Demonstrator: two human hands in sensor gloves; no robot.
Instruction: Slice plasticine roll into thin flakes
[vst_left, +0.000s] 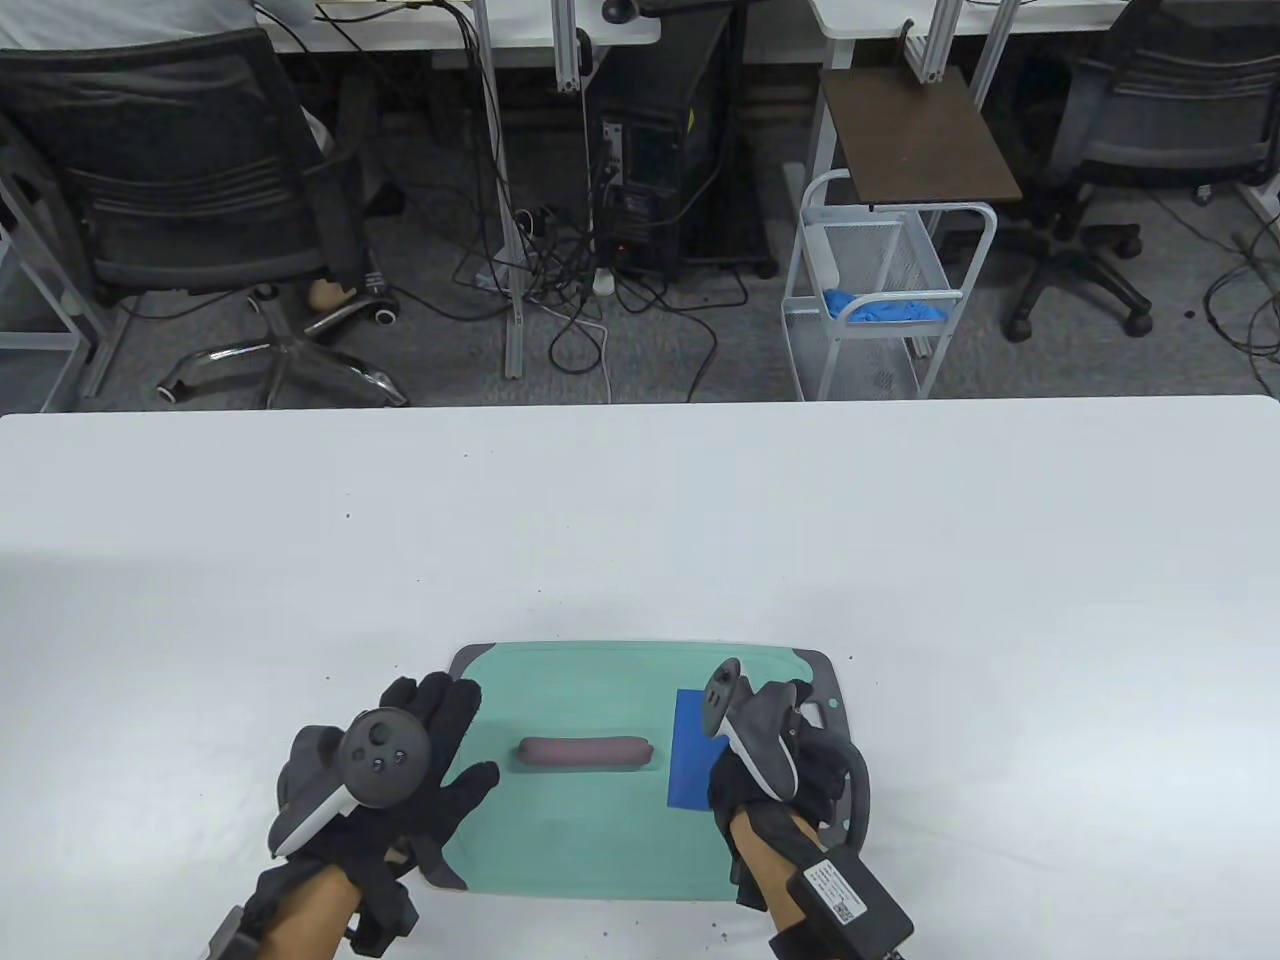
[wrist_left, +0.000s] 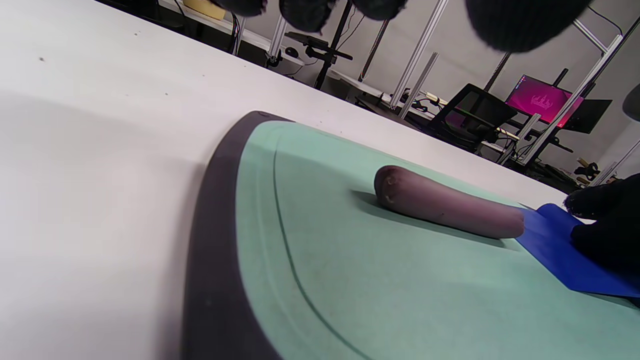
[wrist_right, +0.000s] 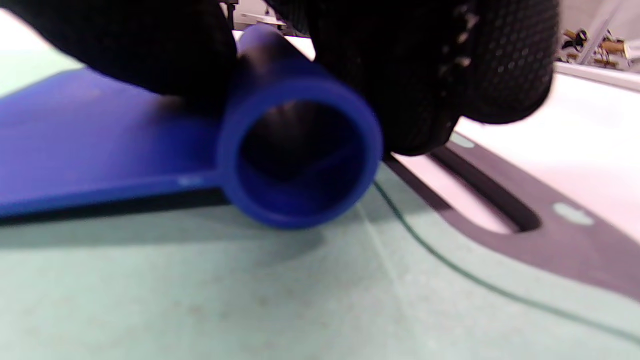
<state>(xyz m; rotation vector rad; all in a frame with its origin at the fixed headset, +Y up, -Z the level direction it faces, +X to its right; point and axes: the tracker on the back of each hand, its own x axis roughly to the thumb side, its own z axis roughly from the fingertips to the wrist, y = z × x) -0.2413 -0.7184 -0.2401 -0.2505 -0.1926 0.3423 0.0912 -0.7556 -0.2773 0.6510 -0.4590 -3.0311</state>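
Note:
A brownish-purple plasticine roll (vst_left: 585, 754) lies whole on the green cutting board (vst_left: 590, 850); it also shows in the left wrist view (wrist_left: 447, 204). A blue plastic scraper (vst_left: 693, 748) lies flat on the board just right of the roll. My right hand (vst_left: 775, 750) grips the scraper's tubular handle (wrist_right: 300, 155), its fingers wrapped around it. My left hand (vst_left: 420, 745) is open with fingers spread over the board's left edge, left of the roll and not touching it.
The board (wrist_left: 350, 300) has a dark grey rim and a handle slot (wrist_right: 480, 200) on its right side. The white table (vst_left: 640, 520) stretches beyond it. Chairs, a wire cart and cables stand past the far edge.

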